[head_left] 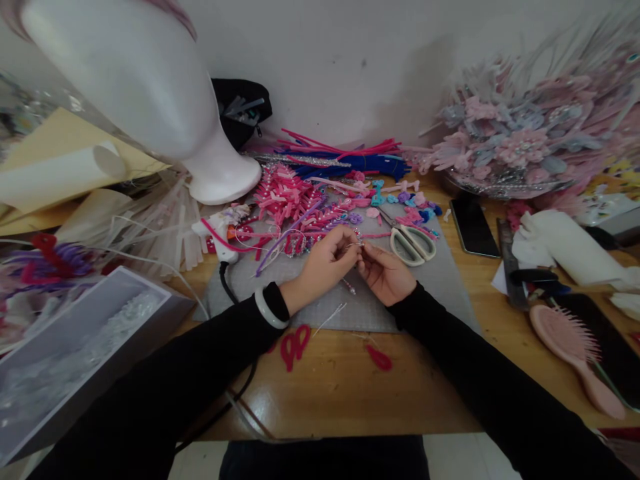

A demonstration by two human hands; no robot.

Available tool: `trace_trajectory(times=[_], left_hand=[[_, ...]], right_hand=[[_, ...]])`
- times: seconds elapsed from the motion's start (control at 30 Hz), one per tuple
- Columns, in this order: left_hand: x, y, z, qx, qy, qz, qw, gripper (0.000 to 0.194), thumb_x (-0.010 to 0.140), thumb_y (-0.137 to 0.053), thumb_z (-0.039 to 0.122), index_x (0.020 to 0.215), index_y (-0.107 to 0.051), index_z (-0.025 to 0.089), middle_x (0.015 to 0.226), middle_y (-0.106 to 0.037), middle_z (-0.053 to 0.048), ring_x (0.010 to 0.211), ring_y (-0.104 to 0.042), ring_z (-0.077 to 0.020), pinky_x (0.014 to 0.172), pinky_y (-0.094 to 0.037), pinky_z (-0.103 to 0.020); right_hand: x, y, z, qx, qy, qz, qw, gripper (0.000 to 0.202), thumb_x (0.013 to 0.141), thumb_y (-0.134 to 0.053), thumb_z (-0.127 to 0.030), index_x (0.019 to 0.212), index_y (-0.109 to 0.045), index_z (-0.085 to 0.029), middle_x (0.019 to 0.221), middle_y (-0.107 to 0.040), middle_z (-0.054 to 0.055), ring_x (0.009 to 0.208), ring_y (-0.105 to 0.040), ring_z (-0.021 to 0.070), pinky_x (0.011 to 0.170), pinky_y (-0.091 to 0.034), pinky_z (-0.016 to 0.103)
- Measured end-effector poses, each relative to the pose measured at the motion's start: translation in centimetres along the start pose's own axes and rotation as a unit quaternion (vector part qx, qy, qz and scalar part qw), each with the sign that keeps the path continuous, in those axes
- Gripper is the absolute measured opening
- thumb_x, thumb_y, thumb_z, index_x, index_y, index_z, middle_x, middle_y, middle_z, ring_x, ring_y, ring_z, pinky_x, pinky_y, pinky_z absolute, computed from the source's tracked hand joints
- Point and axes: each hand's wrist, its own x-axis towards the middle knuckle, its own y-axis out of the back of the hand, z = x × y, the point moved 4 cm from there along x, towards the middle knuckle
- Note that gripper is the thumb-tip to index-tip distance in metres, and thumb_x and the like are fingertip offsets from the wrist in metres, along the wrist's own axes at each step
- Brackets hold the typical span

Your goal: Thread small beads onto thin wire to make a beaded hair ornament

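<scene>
Left hand (pixel 325 263) and right hand (pixel 383 273) each pinch a thin beaded wire (pixel 356 248) over grey mat (pixel 350 303); keep pinch tight, wire taut, fingertips close.

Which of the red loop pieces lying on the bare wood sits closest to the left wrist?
The double-loop red piece, just below the left hand's bangled wrist. The single red piece lies farther right.

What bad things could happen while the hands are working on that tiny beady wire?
The left hand and right hand pinch a thin beaded wire together, so a sharp end might poke a finger. Its loose end dangles over the grey mat; beads could slide off into the pink craft pieces. The scissors lie close beside the right hand and might get bumped.
</scene>
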Motion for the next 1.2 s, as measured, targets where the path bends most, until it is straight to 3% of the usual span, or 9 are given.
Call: trace_trajectory(times=[0.37,0.7,1.2], left_hand=[[0.05,0.12,0.09,0.026,0.002,0.004,1.0,0.006,0.073,-0.048,0.016,0.068,-0.045,0.016,0.056,-0.048,0.005,0.051,-0.044,-0.0049,0.049,-0.034,-0.017],[0.11,0.22,0.16,0.053,0.001,0.004,0.999,0.008,0.068,-0.046,0.011,0.064,-0.043,0.017,0.053,-0.044,0.006,0.049,-0.041,-0.0052,0.048,-0.033,-0.017],[0.05,0.16,-0.03,0.051,0.014,0.004,0.999,0.007,0.069,-0.046,0.014,0.064,-0.042,0.017,0.053,-0.045,0.005,0.049,-0.042,-0.0063,0.048,-0.034,-0.018]], right_hand=[[0.01,0.04,0.04,-0.018,0.01,0.005,1.0,0.004,0.068,-0.061,-0.011,0.066,-0.063,-0.014,0.06,-0.066,-0.001,0.052,-0.059,0.0048,0.048,-0.05,0.01],[-0.03,-0.12,0.11,-0.026,0.02,-0.001,0.999,0.004,0.065,-0.063,-0.012,0.063,-0.062,-0.015,0.059,-0.064,-0.002,0.051,-0.057,0.0039,0.048,-0.049,0.01],[0.01,-0.12,0.05,-0.042,0.035,-0.01,0.998,0.005,0.064,-0.065,-0.012,0.063,-0.062,-0.016,0.06,-0.063,-0.003,0.053,-0.056,0.0041,0.048,-0.048,0.011]])
